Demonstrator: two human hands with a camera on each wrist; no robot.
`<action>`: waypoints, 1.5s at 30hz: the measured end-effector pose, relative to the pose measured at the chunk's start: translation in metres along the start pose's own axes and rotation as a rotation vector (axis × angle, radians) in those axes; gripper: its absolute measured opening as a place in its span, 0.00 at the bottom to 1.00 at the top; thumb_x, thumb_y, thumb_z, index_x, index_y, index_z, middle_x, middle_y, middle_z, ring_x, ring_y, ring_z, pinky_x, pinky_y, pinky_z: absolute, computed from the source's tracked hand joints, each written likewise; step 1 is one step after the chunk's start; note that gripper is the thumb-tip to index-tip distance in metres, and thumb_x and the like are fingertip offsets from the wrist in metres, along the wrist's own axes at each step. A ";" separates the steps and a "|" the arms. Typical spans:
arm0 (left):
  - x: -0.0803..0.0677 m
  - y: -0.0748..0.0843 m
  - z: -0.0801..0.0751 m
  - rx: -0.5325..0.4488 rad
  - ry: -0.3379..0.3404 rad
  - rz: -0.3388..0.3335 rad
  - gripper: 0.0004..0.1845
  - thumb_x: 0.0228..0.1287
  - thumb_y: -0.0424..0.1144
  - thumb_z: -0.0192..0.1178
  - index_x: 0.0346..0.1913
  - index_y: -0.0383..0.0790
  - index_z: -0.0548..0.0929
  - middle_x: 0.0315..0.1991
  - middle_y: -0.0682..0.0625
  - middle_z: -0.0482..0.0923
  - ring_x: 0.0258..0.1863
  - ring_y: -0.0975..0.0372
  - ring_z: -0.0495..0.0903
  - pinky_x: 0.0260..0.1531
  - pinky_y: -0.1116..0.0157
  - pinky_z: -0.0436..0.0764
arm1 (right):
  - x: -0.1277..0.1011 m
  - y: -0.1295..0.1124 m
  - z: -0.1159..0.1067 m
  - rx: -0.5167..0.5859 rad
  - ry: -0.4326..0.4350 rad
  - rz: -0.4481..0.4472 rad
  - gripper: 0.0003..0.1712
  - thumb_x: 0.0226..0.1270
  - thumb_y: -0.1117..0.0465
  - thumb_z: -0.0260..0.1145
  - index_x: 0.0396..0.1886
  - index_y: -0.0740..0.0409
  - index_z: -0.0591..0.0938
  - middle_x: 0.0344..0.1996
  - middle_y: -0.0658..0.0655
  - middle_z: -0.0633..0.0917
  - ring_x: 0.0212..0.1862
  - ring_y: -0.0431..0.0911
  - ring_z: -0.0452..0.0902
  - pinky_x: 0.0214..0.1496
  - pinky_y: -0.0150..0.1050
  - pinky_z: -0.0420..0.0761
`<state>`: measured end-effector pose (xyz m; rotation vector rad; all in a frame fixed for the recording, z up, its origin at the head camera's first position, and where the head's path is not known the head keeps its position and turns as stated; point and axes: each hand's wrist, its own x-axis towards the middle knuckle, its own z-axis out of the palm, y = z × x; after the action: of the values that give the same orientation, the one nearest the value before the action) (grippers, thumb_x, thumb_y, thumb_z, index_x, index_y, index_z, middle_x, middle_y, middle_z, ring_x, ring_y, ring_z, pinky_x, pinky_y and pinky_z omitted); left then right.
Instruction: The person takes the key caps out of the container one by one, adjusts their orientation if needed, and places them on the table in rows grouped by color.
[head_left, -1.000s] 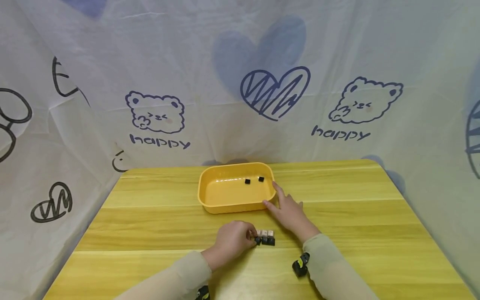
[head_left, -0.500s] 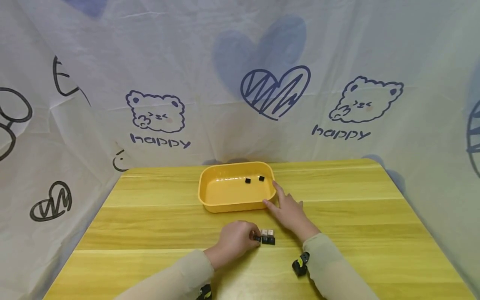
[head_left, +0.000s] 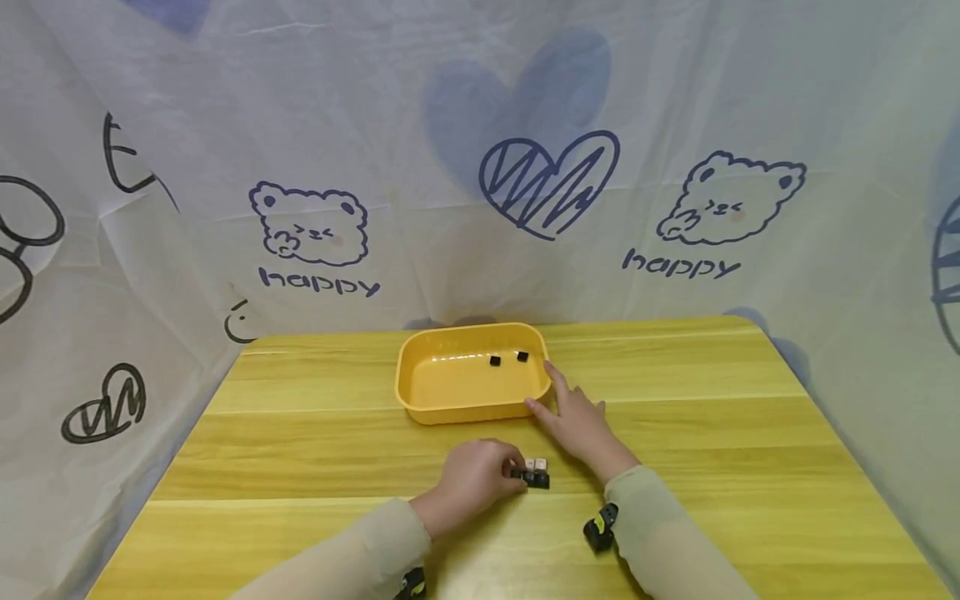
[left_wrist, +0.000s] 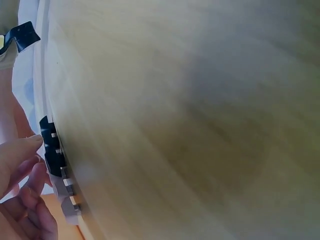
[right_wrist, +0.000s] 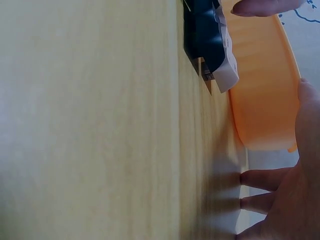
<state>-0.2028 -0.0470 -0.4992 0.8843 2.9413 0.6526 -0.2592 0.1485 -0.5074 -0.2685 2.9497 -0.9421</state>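
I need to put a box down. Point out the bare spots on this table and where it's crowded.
Bare wood lies left of the yellow tray and along the table to the right hand's right. Crowded: the middle front, where the left hand grips the small blocks.

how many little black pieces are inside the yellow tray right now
2. Both black pieces sit near the far wall of the yellow tray: one black piece toward the middle, the other black piece just right of it. None seem hidden inside.

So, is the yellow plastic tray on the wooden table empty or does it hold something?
Not empty. The yellow plastic tray holds two small black cubes near its far wall; the rest of its floor is bare.
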 end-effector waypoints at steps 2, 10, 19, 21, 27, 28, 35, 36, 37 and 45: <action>0.002 0.002 0.000 0.007 -0.003 0.011 0.11 0.49 0.48 0.76 0.34 0.50 0.88 0.22 0.64 0.77 0.20 0.75 0.69 0.20 0.74 0.69 | 0.001 0.000 0.000 -0.002 -0.001 0.004 0.49 0.68 0.27 0.46 0.79 0.45 0.45 0.64 0.71 0.70 0.67 0.72 0.58 0.61 0.77 0.44; 0.006 0.006 0.002 0.056 -0.003 0.033 0.09 0.49 0.47 0.76 0.33 0.53 0.89 0.27 0.64 0.82 0.22 0.75 0.72 0.20 0.73 0.69 | 0.003 -0.002 0.000 -0.001 0.007 -0.004 0.49 0.69 0.30 0.49 0.79 0.46 0.45 0.64 0.71 0.70 0.67 0.72 0.58 0.61 0.78 0.43; 0.010 0.006 -0.003 0.039 0.010 0.033 0.08 0.51 0.46 0.75 0.34 0.51 0.89 0.24 0.63 0.80 0.20 0.75 0.71 0.20 0.74 0.69 | 0.007 0.000 -0.004 0.006 -0.018 0.013 0.49 0.68 0.29 0.49 0.79 0.45 0.45 0.65 0.70 0.69 0.68 0.71 0.57 0.62 0.77 0.43; 0.013 0.007 -0.010 0.020 0.030 0.049 0.09 0.52 0.46 0.74 0.35 0.50 0.89 0.23 0.62 0.80 0.20 0.75 0.71 0.19 0.75 0.69 | 0.008 0.001 -0.006 0.018 -0.032 0.030 0.48 0.69 0.31 0.50 0.79 0.45 0.45 0.66 0.71 0.69 0.68 0.71 0.57 0.62 0.76 0.42; 0.032 0.008 -0.048 0.086 0.029 0.101 0.11 0.52 0.46 0.74 0.38 0.48 0.89 0.22 0.62 0.79 0.20 0.73 0.72 0.21 0.72 0.72 | 0.009 0.003 -0.010 0.034 -0.067 0.078 0.47 0.71 0.34 0.51 0.79 0.46 0.43 0.65 0.72 0.69 0.68 0.70 0.58 0.62 0.76 0.41; 0.037 0.007 -0.054 0.101 0.016 0.101 0.11 0.53 0.46 0.74 0.38 0.48 0.89 0.22 0.61 0.80 0.21 0.72 0.73 0.22 0.71 0.72 | 0.008 0.003 -0.010 0.033 -0.071 0.082 0.47 0.71 0.33 0.51 0.79 0.45 0.43 0.65 0.72 0.70 0.68 0.70 0.58 0.62 0.76 0.41; 0.071 -0.005 -0.091 0.211 -0.092 0.047 0.13 0.56 0.46 0.72 0.43 0.48 0.88 0.29 0.57 0.83 0.27 0.67 0.78 0.29 0.66 0.78 | 0.008 -0.002 -0.015 0.071 -0.080 0.079 0.51 0.67 0.27 0.47 0.79 0.45 0.43 0.66 0.71 0.68 0.68 0.70 0.57 0.63 0.76 0.40; 0.076 -0.009 -0.093 0.231 -0.106 0.040 0.13 0.57 0.45 0.72 0.44 0.47 0.88 0.30 0.57 0.84 0.27 0.66 0.79 0.30 0.66 0.78 | 0.007 -0.003 -0.015 0.080 -0.081 0.077 0.50 0.67 0.27 0.48 0.79 0.45 0.44 0.66 0.70 0.68 0.68 0.70 0.56 0.63 0.75 0.40; 0.081 -0.013 -0.096 0.242 -0.127 0.032 0.13 0.57 0.45 0.71 0.45 0.47 0.88 0.31 0.56 0.84 0.28 0.66 0.80 0.30 0.65 0.79 | 0.007 -0.004 -0.015 0.090 -0.080 0.074 0.50 0.67 0.27 0.48 0.79 0.45 0.44 0.67 0.70 0.68 0.69 0.70 0.56 0.63 0.75 0.40; 0.116 -0.041 -0.104 0.291 -0.264 0.063 0.13 0.59 0.40 0.70 0.47 0.43 0.87 0.43 0.50 0.85 0.37 0.61 0.81 0.40 0.62 0.80 | 0.004 -0.004 -0.009 0.130 -0.079 0.080 0.48 0.68 0.31 0.51 0.79 0.45 0.45 0.68 0.69 0.66 0.69 0.69 0.56 0.64 0.74 0.38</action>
<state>-0.3339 -0.0568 -0.4069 0.9967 2.8159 0.0937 -0.2636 0.1496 -0.4975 -0.1774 2.7909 -1.0805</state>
